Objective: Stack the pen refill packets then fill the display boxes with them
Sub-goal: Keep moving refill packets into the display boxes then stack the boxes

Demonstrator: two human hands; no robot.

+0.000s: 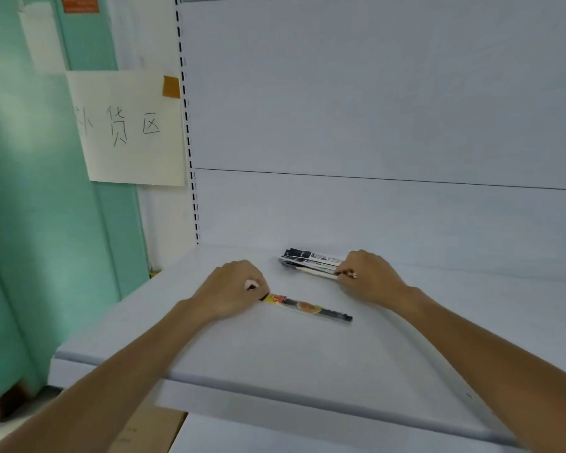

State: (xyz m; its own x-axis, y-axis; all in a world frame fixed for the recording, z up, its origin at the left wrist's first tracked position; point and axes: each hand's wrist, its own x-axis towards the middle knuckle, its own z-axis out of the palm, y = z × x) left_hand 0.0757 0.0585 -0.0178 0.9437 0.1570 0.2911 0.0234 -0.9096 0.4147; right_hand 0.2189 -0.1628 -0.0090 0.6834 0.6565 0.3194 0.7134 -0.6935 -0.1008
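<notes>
A single clear packet of pen refills (311,308) with a yellow-red label lies on the white shelf (275,351). My left hand (232,289) pinches its left end between thumb and fingers. Further back, a small stack of black-and-white refill packets (311,262) rests on the shelf. My right hand (370,277) grips the right end of that stack. No display box is in view.
The shelf's white back panel (373,125) rises behind the packets. A slotted upright (190,158) runs down the left side, with a handwritten paper sign (128,125) beside it. A green door (46,207) is at left, a cardboard box (151,429) below the shelf edge.
</notes>
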